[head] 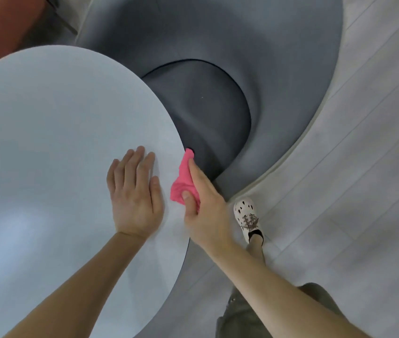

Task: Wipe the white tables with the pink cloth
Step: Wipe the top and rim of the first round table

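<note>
My right hand (pixel 204 213) grips the pink cloth (pixel 183 182) at 3 o'clock on the white table (pixel 47 142); left hand (pixel 135 201) lies flat.

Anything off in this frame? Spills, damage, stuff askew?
Nothing stands out. The round white tabletop shows no spill or damage; the left hand rests flat on it, and the right hand holds the crumpled pink cloth at its right rim.

A bunched pink cloth (pixel 181 184) sits at the right rim of the round white table (pixel 59 142), one corner overhanging.
</note>
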Action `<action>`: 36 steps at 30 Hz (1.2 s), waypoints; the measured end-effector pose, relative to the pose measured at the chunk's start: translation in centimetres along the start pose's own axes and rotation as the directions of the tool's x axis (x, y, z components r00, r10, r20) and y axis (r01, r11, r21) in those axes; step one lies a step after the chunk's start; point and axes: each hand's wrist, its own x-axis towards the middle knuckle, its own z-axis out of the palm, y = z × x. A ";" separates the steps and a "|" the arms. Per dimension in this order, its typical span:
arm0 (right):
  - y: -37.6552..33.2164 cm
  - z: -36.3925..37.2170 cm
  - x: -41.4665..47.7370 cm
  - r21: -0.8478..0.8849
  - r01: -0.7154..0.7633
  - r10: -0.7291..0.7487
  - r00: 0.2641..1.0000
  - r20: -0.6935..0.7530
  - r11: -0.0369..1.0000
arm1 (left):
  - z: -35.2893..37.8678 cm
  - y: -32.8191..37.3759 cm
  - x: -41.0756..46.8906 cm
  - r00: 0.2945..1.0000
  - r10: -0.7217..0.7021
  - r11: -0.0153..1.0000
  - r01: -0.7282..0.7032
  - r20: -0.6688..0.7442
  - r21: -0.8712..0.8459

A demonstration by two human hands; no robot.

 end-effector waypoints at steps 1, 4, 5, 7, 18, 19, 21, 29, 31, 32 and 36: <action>-1.1 0.1 3.1 -0.014 0.007 -0.007 1.000 0.022 1.000 | -0.1 0.0 0.0 1.000 0.000 1.000 0.000 0.000 -0.003; -4.5 1.1 13.7 -0.079 0.079 -0.067 0.987 0.146 0.994 | -0.3 -0.3 -0.1 1.000 -0.006 1.000 0.006 -0.004 -0.008; -5.2 1.5 16.0 -0.091 0.099 -0.082 0.981 0.177 0.991 | -0.4 -0.3 -0.1 1.000 -0.007 1.000 0.007 -0.007 -0.013; -5.2 2.2 17.3 -0.086 0.097 -0.079 0.979 0.189 0.992 | -0.5 -0.3 0.1 1.000 -0.008 1.000 0.007 -0.020 -0.020; -3.2 -1.5 9.8 -0.107 0.050 -0.027 0.979 0.201 0.993 | 0.1 -4.0 11.4 0.925 -0.339 0.940 0.326 -0.170 -0.097; -4.4 -0.5 13.5 -0.119 0.059 -0.030 0.973 0.230 0.991 | 0.5 -4.6 12.7 0.909 -0.379 0.925 0.371 -0.173 -0.077; -7.0 1.8 21.4 -0.125 0.087 -0.040 0.942 0.334 0.988 | 1.2 -5.4 14.7 0.872 -0.465 0.884 0.468 -0.154 -0.023; -6.0 -0.3 21.4 -0.118 0.135 -0.073 0.903 0.423 0.984 | 1.9 -5.1 15.6 0.816 -0.572 0.816 0.576 -0.085 0.045; -5.8 -1.9 19.2 -0.114 0.096 -0.041 0.910 0.414 0.989 | 1.7 -5.1 15.8 0.815 -0.574 0.815 0.578 -0.080 0.041; -6.1 -2.0 19.2 -0.107 0.086 -0.033 0.905 0.424 0.991 | 1.7 -5.1 15.7 0.817 -0.571 0.818 0.575 -0.079 0.039; -10.0 3.6 27.6 -0.122 0.122 -0.039 0.846 0.532 0.985 | 1.6 -5.0 15.6 0.751 -0.656 0.752 0.659 -0.077 0.013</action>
